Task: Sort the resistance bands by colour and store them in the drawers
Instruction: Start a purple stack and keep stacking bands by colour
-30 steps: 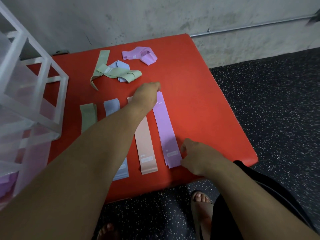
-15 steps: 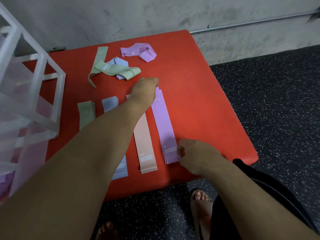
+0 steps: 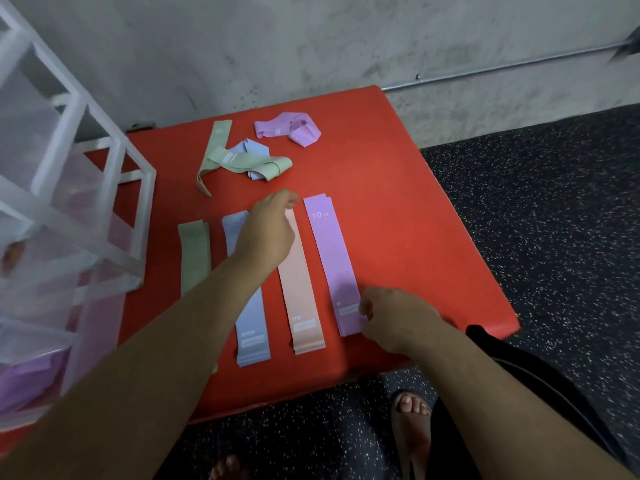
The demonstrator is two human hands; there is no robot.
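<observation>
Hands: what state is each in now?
Left hand: curled over the pink band; grip cannot be told.
Right hand: pinches near end of the purple band.

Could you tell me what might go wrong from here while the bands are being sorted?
The left forearm crosses above the green stack and blue stack; pulling back low could drag them askew. In the far pile, a green band lies over a blue band, so lifting one may bring the other along into the wrong colour.

Pinching purple band [image 3: 330,258] at lower centre with right hand [image 3: 401,317]; left hand [image 3: 268,233] over pink band [image 3: 299,289] mid-frame, on red bench [image 3: 398,220].
</observation>
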